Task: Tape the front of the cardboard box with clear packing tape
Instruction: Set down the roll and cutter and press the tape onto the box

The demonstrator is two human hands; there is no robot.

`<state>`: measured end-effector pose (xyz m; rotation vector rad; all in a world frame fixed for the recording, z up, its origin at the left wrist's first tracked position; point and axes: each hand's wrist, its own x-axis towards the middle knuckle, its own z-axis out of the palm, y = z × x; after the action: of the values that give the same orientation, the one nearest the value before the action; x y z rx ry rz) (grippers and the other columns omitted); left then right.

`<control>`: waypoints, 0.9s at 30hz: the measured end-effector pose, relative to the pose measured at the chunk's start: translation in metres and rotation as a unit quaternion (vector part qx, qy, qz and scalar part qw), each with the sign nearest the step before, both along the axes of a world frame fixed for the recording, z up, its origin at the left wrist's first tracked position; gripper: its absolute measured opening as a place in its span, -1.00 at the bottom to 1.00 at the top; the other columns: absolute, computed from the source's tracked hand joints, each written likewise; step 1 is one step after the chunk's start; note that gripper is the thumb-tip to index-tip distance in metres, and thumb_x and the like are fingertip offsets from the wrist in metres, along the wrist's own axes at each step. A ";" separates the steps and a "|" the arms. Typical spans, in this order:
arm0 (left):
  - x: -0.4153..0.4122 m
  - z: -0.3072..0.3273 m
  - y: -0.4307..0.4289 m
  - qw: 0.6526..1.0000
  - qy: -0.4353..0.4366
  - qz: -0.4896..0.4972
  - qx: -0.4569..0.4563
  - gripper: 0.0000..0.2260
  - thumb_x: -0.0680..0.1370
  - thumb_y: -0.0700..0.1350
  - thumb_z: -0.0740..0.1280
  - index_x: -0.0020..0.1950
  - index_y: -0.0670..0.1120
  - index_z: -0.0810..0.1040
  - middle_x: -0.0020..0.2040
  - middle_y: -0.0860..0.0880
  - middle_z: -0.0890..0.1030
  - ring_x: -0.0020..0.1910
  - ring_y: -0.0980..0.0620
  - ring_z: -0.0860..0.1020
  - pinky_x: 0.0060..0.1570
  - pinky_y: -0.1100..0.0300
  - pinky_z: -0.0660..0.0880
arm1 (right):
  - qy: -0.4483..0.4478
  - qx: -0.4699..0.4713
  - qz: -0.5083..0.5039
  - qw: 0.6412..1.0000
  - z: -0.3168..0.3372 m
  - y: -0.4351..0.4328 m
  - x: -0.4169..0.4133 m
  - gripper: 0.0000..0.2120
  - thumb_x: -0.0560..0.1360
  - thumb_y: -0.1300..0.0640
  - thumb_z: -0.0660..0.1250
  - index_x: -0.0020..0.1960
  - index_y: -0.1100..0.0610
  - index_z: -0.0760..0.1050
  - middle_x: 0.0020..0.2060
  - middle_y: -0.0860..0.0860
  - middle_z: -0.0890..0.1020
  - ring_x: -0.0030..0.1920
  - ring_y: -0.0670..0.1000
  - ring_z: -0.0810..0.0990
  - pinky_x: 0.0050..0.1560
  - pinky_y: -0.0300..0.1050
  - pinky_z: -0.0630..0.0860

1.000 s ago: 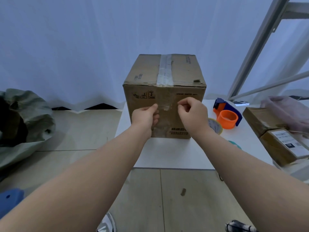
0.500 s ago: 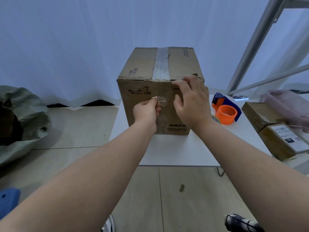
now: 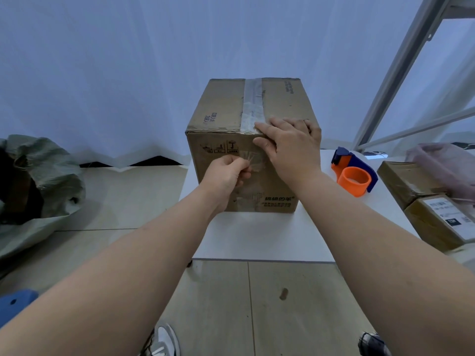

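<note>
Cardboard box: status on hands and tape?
Left hand pinching clear tape at front face. Right hand flat over top front edge of cardboard box. Tape dispenser idle beside box, nothing blocking.

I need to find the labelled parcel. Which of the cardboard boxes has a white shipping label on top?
The small box at the table's right edge, nearest the camera; the box behind and the big box show none.

right hand (image 3: pixel 290 147): moved up onto cardboard box (image 3: pixel 221 111) top edge (palm flat) | left hand (image 3: pixel 226 173): raised slightly, pinching tape (image 3: pixel 253 160)
</note>
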<state>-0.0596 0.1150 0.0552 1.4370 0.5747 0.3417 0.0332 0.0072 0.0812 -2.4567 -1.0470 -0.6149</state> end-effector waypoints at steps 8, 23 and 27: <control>-0.008 -0.004 0.005 0.999 0.025 0.029 0.008 -0.90 0.52 -0.10 0.38 -0.18 -0.06 0.56 -0.25 0.00 0.58 -0.30 0.09 0.47 -0.31 0.26 0.41 | -0.022 -0.014 0.026 0.999 0.002 0.014 -0.005 -0.49 0.47 -0.27 0.17 0.15 0.12 0.49 0.18 0.08 0.58 0.27 0.11 0.47 0.38 0.03 0.20; 0.003 -0.007 -0.010 0.985 -0.070 0.137 -0.082 -0.83 0.47 -0.22 0.43 -0.03 -0.15 0.47 -0.15 -0.09 0.60 -0.17 0.04 0.61 -0.09 0.24 0.59 | -0.060 -0.052 0.033 0.996 0.008 0.013 -0.002 -0.59 0.50 -0.20 0.21 0.11 0.12 0.43 0.06 0.08 0.60 0.13 0.14 0.52 0.16 0.05 0.37; 0.004 -0.007 -0.009 0.987 -0.059 0.144 -0.044 -0.84 0.48 -0.26 0.40 -0.16 -0.10 0.44 -0.20 -0.11 0.56 -0.23 0.01 0.55 -0.13 0.23 0.55 | -0.073 -0.084 0.036 0.993 0.010 0.012 0.000 -0.57 0.50 -0.21 0.20 0.15 0.13 0.40 0.11 0.08 0.57 0.16 0.15 0.50 0.18 0.07 0.36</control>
<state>-0.0556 0.1063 0.0477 1.2402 0.6940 0.6191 0.0331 0.0193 0.0908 -2.5347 -1.2860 -0.7205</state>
